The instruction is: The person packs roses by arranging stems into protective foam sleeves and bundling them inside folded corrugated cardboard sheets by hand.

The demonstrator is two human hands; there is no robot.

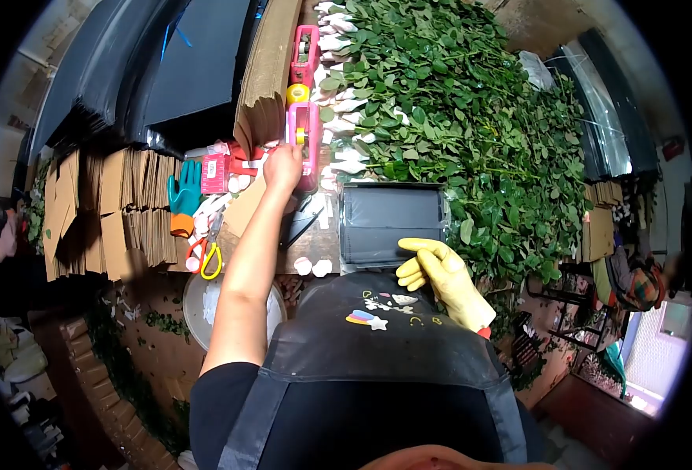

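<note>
The one camera sits on the person's head and looks forward and steeply down, past the apron (385,356), which fills the bottom of the view close to the lens. The table (327,254) lies ahead, its near edge crossing mid-frame and its surface running away toward the top. The left hand (283,166) and right hand (445,280) both fall within this wide, curved view, as does the floor (154,356) below the near edge at left
</note>
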